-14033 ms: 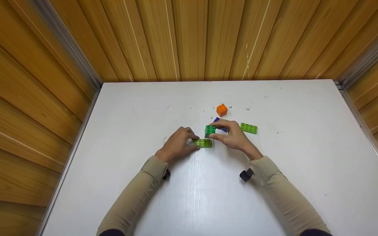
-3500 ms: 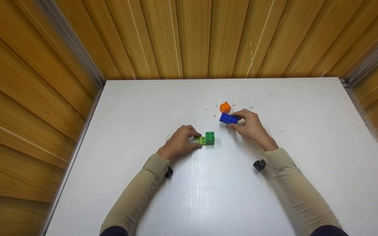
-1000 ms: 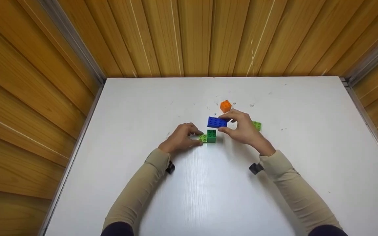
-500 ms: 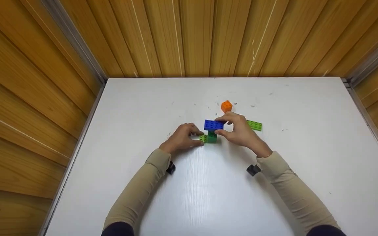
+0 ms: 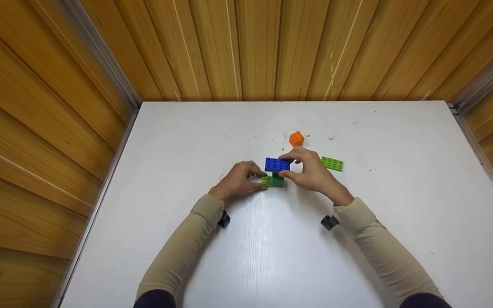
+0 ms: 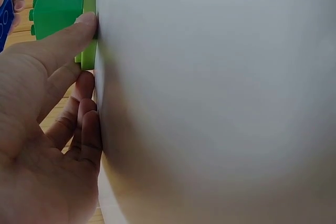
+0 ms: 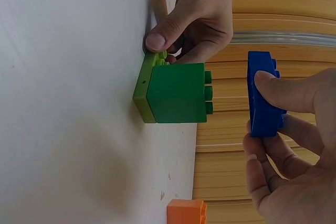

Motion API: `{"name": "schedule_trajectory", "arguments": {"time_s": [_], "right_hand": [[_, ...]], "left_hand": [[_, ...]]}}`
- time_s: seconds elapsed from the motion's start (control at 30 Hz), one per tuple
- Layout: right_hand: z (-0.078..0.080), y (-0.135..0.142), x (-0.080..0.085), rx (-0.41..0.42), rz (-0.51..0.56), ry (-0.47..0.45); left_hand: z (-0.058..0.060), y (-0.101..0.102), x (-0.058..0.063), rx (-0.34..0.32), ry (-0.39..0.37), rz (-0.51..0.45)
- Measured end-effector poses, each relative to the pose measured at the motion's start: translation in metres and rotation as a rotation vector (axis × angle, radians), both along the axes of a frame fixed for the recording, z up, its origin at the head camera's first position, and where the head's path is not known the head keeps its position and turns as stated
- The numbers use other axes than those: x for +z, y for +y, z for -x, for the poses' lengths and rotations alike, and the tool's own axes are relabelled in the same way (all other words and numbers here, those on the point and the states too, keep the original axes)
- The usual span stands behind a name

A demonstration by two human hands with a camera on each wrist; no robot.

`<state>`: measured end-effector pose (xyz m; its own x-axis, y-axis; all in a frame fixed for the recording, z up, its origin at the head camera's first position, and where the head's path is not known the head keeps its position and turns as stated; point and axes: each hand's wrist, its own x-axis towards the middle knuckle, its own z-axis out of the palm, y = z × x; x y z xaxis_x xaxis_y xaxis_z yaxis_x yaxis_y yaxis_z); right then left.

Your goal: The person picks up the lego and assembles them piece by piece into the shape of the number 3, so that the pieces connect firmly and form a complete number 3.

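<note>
Just above a cubic green plastic block (image 7: 177, 94), a studded blue brick (image 7: 262, 116) is fingertip-pinched by the right hand (image 5: 310, 172); the block's thin lime base (image 7: 143, 90), by the left hand (image 5: 237, 180).

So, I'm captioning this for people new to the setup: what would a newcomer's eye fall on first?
Probably the blue brick, which the right hand holds above the dark green block, a gap between them. That block sits on one end of a light green plate, whose other end the left hand grips on the white table. Next, perhaps, the bright orange block farther back.
</note>
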<state>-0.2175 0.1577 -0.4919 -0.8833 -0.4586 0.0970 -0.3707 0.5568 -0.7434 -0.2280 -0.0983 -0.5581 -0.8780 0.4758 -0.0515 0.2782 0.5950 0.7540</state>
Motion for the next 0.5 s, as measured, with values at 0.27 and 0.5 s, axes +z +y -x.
{"name": "schedule_trajectory", "arguments": {"time_s": [0.27,0.5], "right_hand": [[0.0016,-0.0012,-0.0053,0.011,0.002,0.006],[0.001,-0.0026,-0.0084,0.041,0.028,0.039]], "left_hand": [[0.0008,-0.0001,-0.0004,-0.008,0.014,-0.009],[0.0001,0.0004,-0.0009,-0.014,0.041,0.005]]}}
